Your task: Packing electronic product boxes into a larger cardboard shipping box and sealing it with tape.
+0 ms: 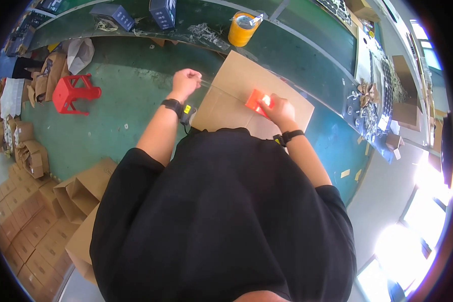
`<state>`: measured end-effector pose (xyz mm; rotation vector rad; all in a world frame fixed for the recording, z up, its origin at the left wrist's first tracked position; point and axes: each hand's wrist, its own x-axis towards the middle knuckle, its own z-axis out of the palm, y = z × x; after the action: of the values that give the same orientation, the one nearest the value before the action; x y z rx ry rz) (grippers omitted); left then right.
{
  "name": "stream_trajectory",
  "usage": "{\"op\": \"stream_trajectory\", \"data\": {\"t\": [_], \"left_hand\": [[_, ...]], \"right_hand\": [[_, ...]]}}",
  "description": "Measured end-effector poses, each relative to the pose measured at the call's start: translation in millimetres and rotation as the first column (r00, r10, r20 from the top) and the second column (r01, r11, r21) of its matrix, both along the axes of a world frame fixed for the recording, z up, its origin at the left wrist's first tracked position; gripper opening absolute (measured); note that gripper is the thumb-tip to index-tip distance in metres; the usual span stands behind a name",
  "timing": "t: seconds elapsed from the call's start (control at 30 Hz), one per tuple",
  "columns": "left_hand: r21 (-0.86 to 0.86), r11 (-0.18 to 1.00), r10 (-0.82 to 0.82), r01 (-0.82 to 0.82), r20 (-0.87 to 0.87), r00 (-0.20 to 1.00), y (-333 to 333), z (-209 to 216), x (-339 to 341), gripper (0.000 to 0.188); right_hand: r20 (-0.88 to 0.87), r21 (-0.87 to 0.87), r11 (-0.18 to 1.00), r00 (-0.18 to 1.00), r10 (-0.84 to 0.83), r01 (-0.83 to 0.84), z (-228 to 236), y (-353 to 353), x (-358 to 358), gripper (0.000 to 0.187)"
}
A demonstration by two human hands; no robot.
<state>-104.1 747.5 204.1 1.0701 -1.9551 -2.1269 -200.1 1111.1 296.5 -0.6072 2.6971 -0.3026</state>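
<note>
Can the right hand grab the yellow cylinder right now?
Probably not: the right hand holds the orange tape dispenser, and the cardboard box lies between that hand and the yellow cylinder.

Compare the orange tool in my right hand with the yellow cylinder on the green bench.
Colour: the orange tool is reddish-orange; the yellow cylinder is deep yellow.
Support: the tool is held in the right hand over cardboard; the cylinder stands unheld on the green bench.
Both are brightly coloured.

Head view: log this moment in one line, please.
left hand: pinching clear tape strip | right hand: gripping orange tape dispenser | strip: runs between hands over cardboard box
</note>
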Motion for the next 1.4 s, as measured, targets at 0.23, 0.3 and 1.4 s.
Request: {"op": "stream_trajectory", "data": {"t": [0.23,0.3,1.4], "left_hand": [[-0.126,0.992,0.0,0.008,0.061,0.998,-103.8,22.1,24.9,0.008],[-0.15,0.988,-0.021,0.03,0.066,0.998,-114.5,29.6,27.5,0.008],[-0.214,0.95,-0.156,0.225,0.3,0.941,34.4,-92.7,-34.1,0.059]], "right_hand": [[-0.006,-0.002,0.999,0.999,-0.036,0.036,-12.0,65.7,5.8,0.063],[-0.004,0.026,0.999,0.999,-0.033,0.033,-14.9,59.2,10.9,0.062],[-0.109,-0.069,0.998,0.994,-0.017,0.01,-46.7,46.1,11.6,0.049]]}}
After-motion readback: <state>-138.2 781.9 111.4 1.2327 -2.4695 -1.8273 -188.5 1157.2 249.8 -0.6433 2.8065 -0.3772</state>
